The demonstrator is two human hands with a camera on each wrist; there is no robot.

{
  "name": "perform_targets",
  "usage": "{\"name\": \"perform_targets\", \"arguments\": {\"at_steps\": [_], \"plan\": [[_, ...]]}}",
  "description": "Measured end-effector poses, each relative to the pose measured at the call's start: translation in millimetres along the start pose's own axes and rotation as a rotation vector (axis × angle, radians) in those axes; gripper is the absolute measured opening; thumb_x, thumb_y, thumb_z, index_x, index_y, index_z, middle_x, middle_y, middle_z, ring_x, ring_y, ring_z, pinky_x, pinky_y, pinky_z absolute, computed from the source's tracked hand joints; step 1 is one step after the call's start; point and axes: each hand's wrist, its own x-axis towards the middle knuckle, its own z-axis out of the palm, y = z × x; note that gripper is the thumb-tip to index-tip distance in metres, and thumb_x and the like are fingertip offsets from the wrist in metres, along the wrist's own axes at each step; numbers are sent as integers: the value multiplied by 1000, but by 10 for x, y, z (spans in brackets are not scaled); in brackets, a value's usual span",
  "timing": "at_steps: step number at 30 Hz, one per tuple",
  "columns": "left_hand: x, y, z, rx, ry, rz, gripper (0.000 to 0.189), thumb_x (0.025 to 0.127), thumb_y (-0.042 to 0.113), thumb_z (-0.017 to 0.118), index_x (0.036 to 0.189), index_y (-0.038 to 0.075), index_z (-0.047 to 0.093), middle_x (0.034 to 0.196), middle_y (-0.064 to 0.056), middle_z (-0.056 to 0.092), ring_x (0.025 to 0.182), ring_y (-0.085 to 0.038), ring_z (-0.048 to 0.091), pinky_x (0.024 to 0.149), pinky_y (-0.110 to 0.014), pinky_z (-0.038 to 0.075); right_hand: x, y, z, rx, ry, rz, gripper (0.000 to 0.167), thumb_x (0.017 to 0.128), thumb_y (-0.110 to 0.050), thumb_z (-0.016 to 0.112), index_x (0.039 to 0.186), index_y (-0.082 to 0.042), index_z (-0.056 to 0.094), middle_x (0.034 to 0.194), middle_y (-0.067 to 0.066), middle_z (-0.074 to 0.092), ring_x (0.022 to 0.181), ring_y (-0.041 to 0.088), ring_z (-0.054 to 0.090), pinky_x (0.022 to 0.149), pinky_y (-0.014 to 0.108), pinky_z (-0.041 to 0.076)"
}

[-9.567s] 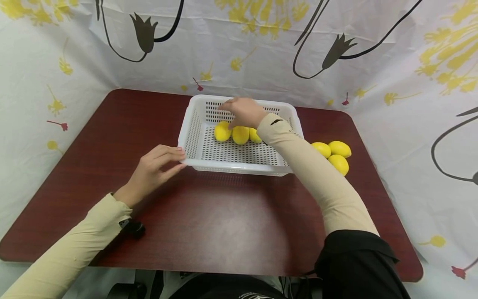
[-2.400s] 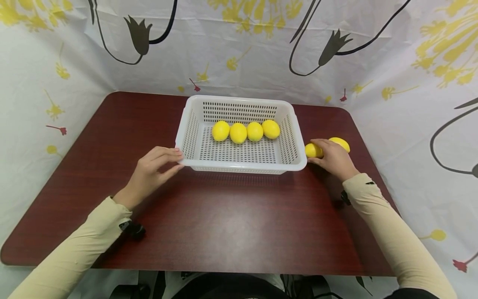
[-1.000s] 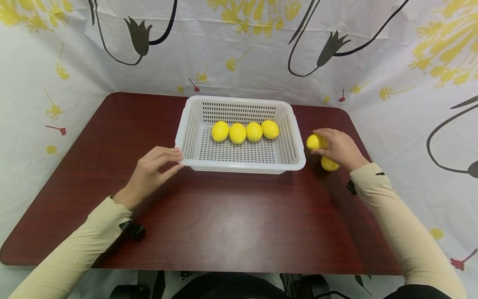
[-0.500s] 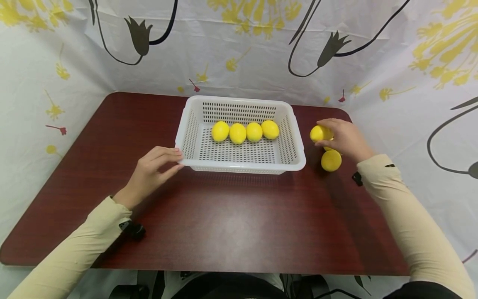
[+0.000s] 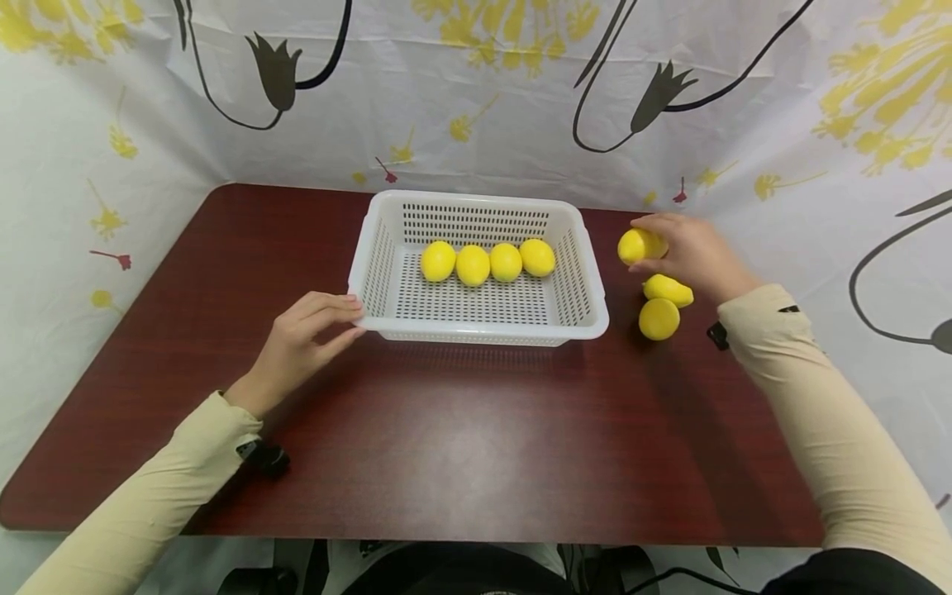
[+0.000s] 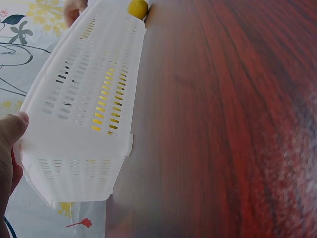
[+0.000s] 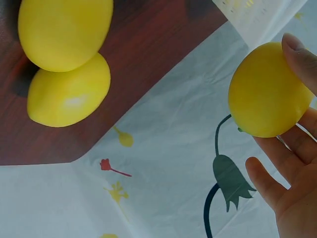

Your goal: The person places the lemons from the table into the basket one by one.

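My right hand (image 5: 692,252) grips a yellow lemon (image 5: 638,246) between thumb and fingers, above the table to the right of the basket. The right wrist view shows this lemon (image 7: 267,91) with the thumb on one side and fingers on the other. Two more lemons lie touching on the table below it: one on its side (image 5: 668,290), one end-on (image 5: 659,320). A white slotted plastic basket (image 5: 476,330) holds a row of several lemons (image 5: 473,265). With thumb and fingers my left hand (image 5: 301,343) pinches the basket's near-left corner; the left wrist view shows the thumb at the rim.
The dark red-brown table (image 5: 461,446) has rounded corners. A white cloth (image 5: 476,107) printed with flowers hangs behind it and at both sides. The basket stands near the table's back edge, and the two loose lemons lie between it and the right edge.
Since about ten seconds ago, a fourth lemon shows in the basket row. During the last second my right hand has lifted one lemon up and back, uncovering the lower two. My left hand stays put.
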Motion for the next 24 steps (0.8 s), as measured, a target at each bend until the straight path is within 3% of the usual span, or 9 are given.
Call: {"name": "perform_targets", "arguments": {"at_steps": [9,12,15,19,24], "plan": [[-2,4,1,-9,-3,-5,43,62,-9,88,102,-2,75,102,-15,75,103,-31,67,108,-14,45,72,-72,-54,-2,-7,-19,66,78,-21,85,135,-2,58,134,23,60,124,43,54,106,60,44],[-5,0,-1,-18,-5,-4,38,67,-4,87,102,-2,75,102,-15,75,103,-31,66,108,-15,45,100,-123,-75,-16,-17,-15,66,79,-23,84,136,-4,57,134,22,60,121,42,55,103,60,45],[-11,-7,-1,-21,-8,-4,28,79,11,83,103,-2,75,102,-15,75,104,-30,66,108,-15,45,142,-185,-95,-28,-32,-14,67,80,-26,83,137,-5,56,136,21,60,121,42,55,102,60,46],[-16,-12,0,-19,-6,-3,35,91,31,70,103,-2,75,103,-15,75,105,-30,66,108,-15,45,205,-265,-120,-37,-52,-24,67,81,-29,82,139,-7,55,137,20,59,125,40,53,106,59,44],[-14,-13,-3,-25,-6,1,29,86,21,77,104,-2,74,103,-15,75,105,-31,66,109,-16,45,279,-355,-139,-32,-26,-79,65,79,-26,84,136,-7,58,134,19,61,125,39,53,107,58,44]]}}
